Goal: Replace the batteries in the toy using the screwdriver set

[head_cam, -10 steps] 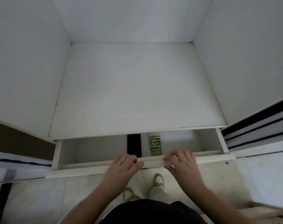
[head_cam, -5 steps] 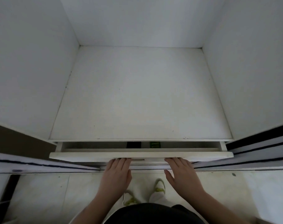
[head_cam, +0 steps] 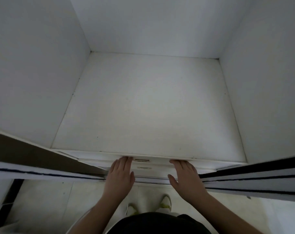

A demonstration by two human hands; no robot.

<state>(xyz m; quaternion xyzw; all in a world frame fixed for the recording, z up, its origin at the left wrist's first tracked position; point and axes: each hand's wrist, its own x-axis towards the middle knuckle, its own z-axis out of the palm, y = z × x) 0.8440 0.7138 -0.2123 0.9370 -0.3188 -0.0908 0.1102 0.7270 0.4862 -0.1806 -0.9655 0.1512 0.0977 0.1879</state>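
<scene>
White cabinet shelf (head_cam: 148,105) is enclosed by plain white walls (head_cam: 33,65); dim light; pale tiled floor (head_cam: 47,205) is seen below.

Shelf (head_cam: 148,105) plain white, a few small dark specks near its edges; cabinet walls (head_cam: 33,65) white, shading to grey in the dim light; drawer front (head_cam: 160,162) white, unpatterned; door panel (head_cam: 25,154) at left dark brown; sliding tracks (head_cam: 254,181) white with thin black stripes running lengthwise, both sides; floor (head_cam: 47,201) pale cream tile with faint grout lines; shoes (head_cam: 165,201) white with yellow-green accents; garment (head_cam: 160,223) at bottom edge black; a dark strip (head_cam: 13,191) crosses the floor at lower left.
</scene>
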